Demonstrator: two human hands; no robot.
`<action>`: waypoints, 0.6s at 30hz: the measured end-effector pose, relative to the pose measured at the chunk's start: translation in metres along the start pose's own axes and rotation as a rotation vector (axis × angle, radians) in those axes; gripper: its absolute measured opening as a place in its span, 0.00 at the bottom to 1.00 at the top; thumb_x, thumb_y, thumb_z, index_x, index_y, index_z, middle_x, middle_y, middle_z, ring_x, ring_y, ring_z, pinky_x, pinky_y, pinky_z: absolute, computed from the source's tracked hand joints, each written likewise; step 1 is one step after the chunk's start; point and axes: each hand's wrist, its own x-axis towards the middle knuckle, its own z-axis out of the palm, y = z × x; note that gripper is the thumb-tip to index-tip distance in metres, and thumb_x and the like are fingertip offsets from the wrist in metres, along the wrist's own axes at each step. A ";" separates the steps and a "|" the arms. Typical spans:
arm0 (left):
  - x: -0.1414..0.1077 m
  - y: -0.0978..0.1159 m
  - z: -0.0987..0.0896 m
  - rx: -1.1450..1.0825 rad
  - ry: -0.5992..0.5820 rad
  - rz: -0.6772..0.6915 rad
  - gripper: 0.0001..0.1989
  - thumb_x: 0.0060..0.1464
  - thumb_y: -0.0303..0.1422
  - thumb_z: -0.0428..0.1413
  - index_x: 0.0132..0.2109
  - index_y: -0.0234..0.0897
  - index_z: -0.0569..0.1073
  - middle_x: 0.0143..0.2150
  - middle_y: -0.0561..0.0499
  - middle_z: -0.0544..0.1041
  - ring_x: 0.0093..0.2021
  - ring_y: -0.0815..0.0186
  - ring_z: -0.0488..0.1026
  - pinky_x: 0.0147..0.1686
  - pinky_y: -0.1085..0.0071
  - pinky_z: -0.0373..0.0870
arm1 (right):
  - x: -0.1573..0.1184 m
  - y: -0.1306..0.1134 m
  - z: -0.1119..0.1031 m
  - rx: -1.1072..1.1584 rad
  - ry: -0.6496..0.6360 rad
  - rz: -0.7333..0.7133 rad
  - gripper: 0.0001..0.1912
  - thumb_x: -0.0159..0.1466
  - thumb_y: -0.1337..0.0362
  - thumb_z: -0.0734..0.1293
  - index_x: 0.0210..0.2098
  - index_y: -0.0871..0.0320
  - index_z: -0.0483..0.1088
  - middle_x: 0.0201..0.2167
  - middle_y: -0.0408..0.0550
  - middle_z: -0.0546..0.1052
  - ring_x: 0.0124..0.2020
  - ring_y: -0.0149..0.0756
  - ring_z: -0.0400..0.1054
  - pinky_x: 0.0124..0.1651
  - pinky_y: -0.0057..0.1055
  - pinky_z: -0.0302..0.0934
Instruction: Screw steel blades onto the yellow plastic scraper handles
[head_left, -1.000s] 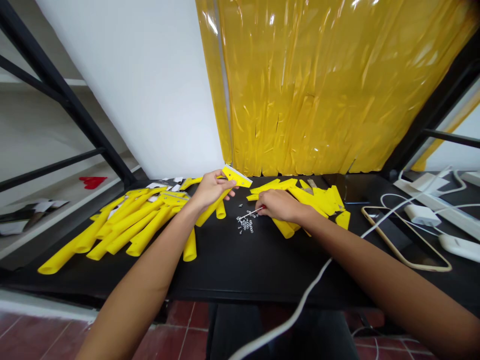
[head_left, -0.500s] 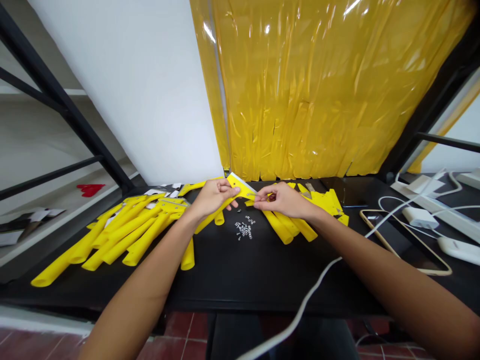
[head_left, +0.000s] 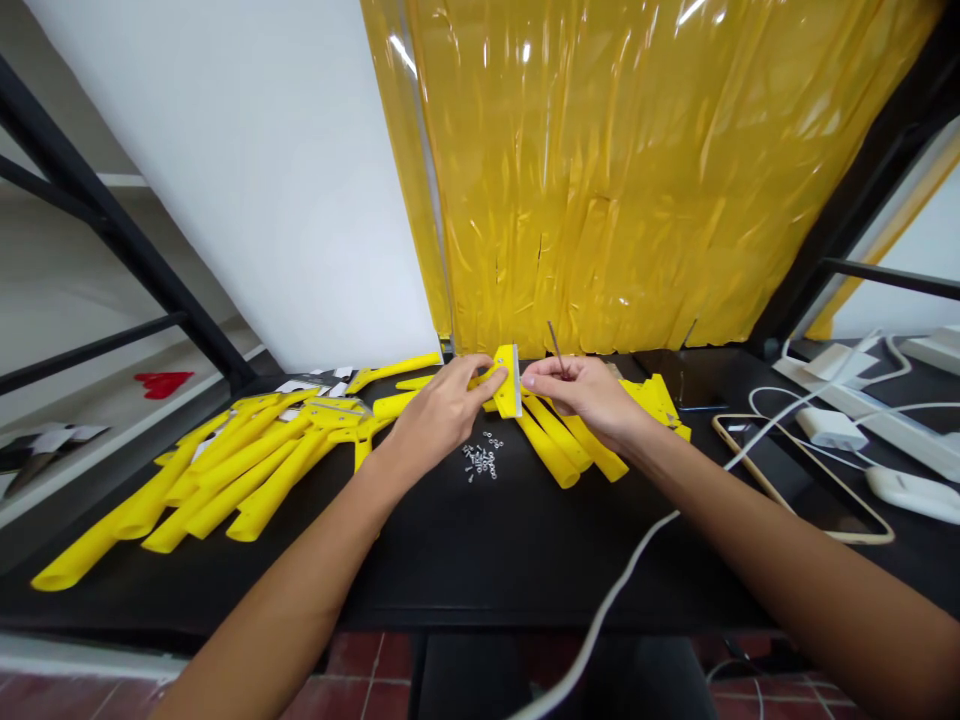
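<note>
My left hand [head_left: 448, 405] is closed on a yellow scraper-like tool [head_left: 508, 382] with a metal strip along its edge, its wide head upright above the table. Right beside that strip, my right hand [head_left: 574, 392] pinches a thin dark rod [head_left: 554, 340] that points upward; whether its fingertips also hold something small cannot be made out. Small silvery screws and nuts [head_left: 481, 458] lie loose on the black table [head_left: 525, 560] below my hands. Several similar yellow tools [head_left: 255, 460] are piled at the left, and further yellow handles [head_left: 555, 445] lie under my right hand.
Flat yellow pieces [head_left: 651, 400] lie behind my right wrist. At the right are a phone [head_left: 802, 480], a white charger [head_left: 836, 430] and a power strip. A white cable [head_left: 630, 580] crosses the table's front edge. Yellow plastic sheeting [head_left: 600, 180] hangs behind.
The tool's head has turned from slanted to upright, with my left hand now over its handle. My right hand has come slightly off it, and the dark rod now shows pointing up.
</note>
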 end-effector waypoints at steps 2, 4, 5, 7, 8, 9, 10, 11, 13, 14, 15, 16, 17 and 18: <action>-0.001 0.003 0.005 0.058 -0.005 -0.007 0.24 0.64 0.22 0.46 0.61 0.44 0.71 0.62 0.39 0.68 0.61 0.54 0.65 0.62 0.52 0.60 | -0.002 0.001 0.004 -0.123 -0.031 -0.055 0.15 0.54 0.54 0.74 0.32 0.59 0.77 0.28 0.43 0.74 0.25 0.27 0.60 0.29 0.28 0.55; -0.001 0.007 0.007 0.091 0.009 -0.021 0.22 0.64 0.23 0.45 0.59 0.43 0.72 0.59 0.40 0.71 0.60 0.54 0.66 0.62 0.52 0.59 | -0.004 0.002 0.007 -0.279 -0.046 -0.117 0.13 0.57 0.54 0.72 0.31 0.59 0.76 0.26 0.42 0.74 0.27 0.29 0.62 0.32 0.29 0.56; -0.001 0.009 0.007 0.101 0.016 -0.032 0.21 0.65 0.24 0.46 0.58 0.43 0.73 0.58 0.40 0.72 0.59 0.54 0.67 0.61 0.52 0.59 | -0.004 0.003 0.009 -0.352 -0.046 -0.144 0.13 0.59 0.54 0.71 0.30 0.59 0.76 0.25 0.42 0.74 0.27 0.30 0.62 0.32 0.29 0.57; 0.000 0.013 0.005 0.108 0.022 -0.052 0.18 0.66 0.26 0.46 0.56 0.41 0.75 0.55 0.40 0.73 0.58 0.54 0.68 0.60 0.52 0.60 | -0.004 0.006 0.010 -0.462 -0.040 -0.197 0.11 0.61 0.56 0.69 0.31 0.58 0.77 0.26 0.43 0.75 0.27 0.31 0.63 0.33 0.29 0.57; 0.001 0.014 0.005 0.107 0.024 -0.058 0.17 0.66 0.27 0.46 0.54 0.41 0.75 0.54 0.39 0.74 0.56 0.54 0.68 0.59 0.52 0.61 | -0.005 0.007 0.011 -0.507 -0.033 -0.221 0.10 0.62 0.58 0.69 0.31 0.58 0.77 0.27 0.43 0.77 0.28 0.31 0.65 0.33 0.29 0.57; 0.001 0.015 0.005 0.103 0.027 -0.060 0.16 0.67 0.28 0.47 0.53 0.40 0.76 0.53 0.39 0.74 0.55 0.54 0.69 0.58 0.52 0.61 | -0.005 0.009 0.011 -0.549 -0.023 -0.242 0.09 0.62 0.59 0.69 0.32 0.58 0.77 0.29 0.44 0.78 0.29 0.32 0.66 0.34 0.29 0.57; 0.001 0.016 0.004 0.095 0.032 -0.058 0.15 0.67 0.29 0.47 0.52 0.39 0.76 0.52 0.39 0.75 0.54 0.54 0.69 0.57 0.53 0.61 | -0.005 0.010 0.011 -0.593 -0.010 -0.261 0.08 0.62 0.60 0.69 0.33 0.58 0.78 0.30 0.44 0.78 0.29 0.32 0.67 0.34 0.29 0.58; 0.001 0.016 0.005 0.084 0.041 -0.050 0.14 0.67 0.30 0.47 0.50 0.38 0.77 0.50 0.39 0.75 0.52 0.54 0.69 0.56 0.53 0.61 | -0.005 0.011 0.011 -0.634 0.004 -0.278 0.07 0.62 0.61 0.69 0.33 0.57 0.78 0.30 0.45 0.79 0.30 0.32 0.67 0.34 0.29 0.58; 0.002 0.017 0.007 0.075 0.067 -0.017 0.13 0.67 0.30 0.49 0.47 0.38 0.78 0.47 0.40 0.76 0.49 0.56 0.70 0.54 0.55 0.62 | -0.004 0.013 0.012 -0.697 0.022 -0.304 0.05 0.62 0.63 0.70 0.33 0.57 0.79 0.30 0.45 0.78 0.30 0.32 0.68 0.35 0.29 0.57; 0.002 0.017 0.008 0.098 0.078 0.012 0.12 0.67 0.29 0.49 0.46 0.38 0.78 0.46 0.41 0.76 0.48 0.57 0.71 0.52 0.56 0.63 | -0.004 0.013 0.012 -0.716 0.024 -0.309 0.04 0.61 0.64 0.70 0.33 0.56 0.79 0.30 0.44 0.78 0.30 0.32 0.68 0.35 0.29 0.57; 0.002 0.017 0.009 0.147 0.086 0.049 0.11 0.66 0.29 0.50 0.45 0.37 0.78 0.45 0.41 0.77 0.46 0.58 0.71 0.50 0.57 0.65 | -0.004 0.014 0.012 -0.727 0.023 -0.307 0.04 0.61 0.64 0.70 0.32 0.56 0.78 0.30 0.44 0.78 0.30 0.32 0.68 0.35 0.29 0.57; 0.002 0.016 0.010 0.217 0.092 0.093 0.11 0.66 0.28 0.50 0.45 0.36 0.77 0.44 0.42 0.77 0.44 0.59 0.71 0.48 0.58 0.66 | -0.004 0.015 0.013 -0.735 0.024 -0.295 0.04 0.61 0.64 0.71 0.31 0.56 0.78 0.29 0.44 0.78 0.30 0.32 0.68 0.35 0.29 0.57; 0.002 0.016 0.011 0.296 0.096 0.139 0.11 0.66 0.27 0.49 0.45 0.35 0.77 0.43 0.42 0.77 0.43 0.59 0.71 0.46 0.59 0.67 | -0.004 0.015 0.013 -0.738 0.028 -0.276 0.04 0.60 0.65 0.71 0.30 0.56 0.77 0.29 0.44 0.78 0.30 0.33 0.68 0.35 0.29 0.57; 0.002 0.015 0.011 0.372 0.098 0.181 0.11 0.66 0.26 0.49 0.45 0.34 0.77 0.43 0.42 0.77 0.42 0.59 0.71 0.43 0.60 0.68 | -0.003 0.017 0.014 -0.735 0.040 -0.253 0.04 0.60 0.65 0.71 0.29 0.57 0.76 0.29 0.44 0.77 0.30 0.33 0.67 0.35 0.30 0.57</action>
